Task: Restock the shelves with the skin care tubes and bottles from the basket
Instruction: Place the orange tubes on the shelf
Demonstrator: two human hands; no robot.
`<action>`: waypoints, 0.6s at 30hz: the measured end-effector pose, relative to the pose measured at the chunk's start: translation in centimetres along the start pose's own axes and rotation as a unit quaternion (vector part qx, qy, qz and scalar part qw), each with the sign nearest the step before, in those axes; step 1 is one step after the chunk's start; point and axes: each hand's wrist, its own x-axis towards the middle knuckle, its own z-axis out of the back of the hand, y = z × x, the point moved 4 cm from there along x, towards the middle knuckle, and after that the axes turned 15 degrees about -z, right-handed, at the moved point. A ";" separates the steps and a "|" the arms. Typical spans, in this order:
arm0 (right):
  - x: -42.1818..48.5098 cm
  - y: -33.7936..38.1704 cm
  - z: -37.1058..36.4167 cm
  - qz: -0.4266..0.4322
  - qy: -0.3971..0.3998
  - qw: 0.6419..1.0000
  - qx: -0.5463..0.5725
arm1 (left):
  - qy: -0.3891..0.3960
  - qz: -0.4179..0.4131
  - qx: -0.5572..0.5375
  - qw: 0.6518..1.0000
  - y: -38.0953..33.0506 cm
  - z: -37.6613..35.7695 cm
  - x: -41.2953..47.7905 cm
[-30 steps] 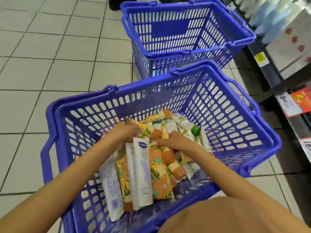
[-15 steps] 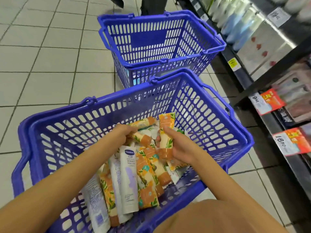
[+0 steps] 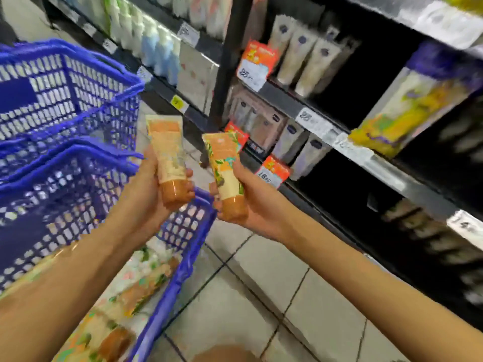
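1. Orange-capped tube (image 3: 168, 163) stands cap-down in your left hand (image 3: 146, 197), fingers curled round it, over the blue basket's (image 3: 65, 205) far right corner.
2. Your right hand (image 3: 256, 205) grips a leafy orange tube (image 3: 227, 173), just beside the first, between basket and shelves (image 3: 285, 99).
3. More tubes (image 3: 146, 283) lie in the basket.

pale tiled floor (image 3: 261, 296) runs beside dark, dimly lit shelves (image 3: 407, 182).

Left hand (image 3: 150, 194) gripping orange-capped tube (image 3: 168, 158) at frame centre; right hand (image 3: 251, 205) gripping a second tube (image 3: 226, 169) beside it; blue basket (image 3: 183, 257) lying lower left; shelves (image 3: 352, 152) filling the right.
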 end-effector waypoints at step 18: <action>-14.7 -11.5 30.0 0.084 -0.217 0.949 0.210 | 0.338 0.234 0.198 0.890 26.2 -15.7 -5.7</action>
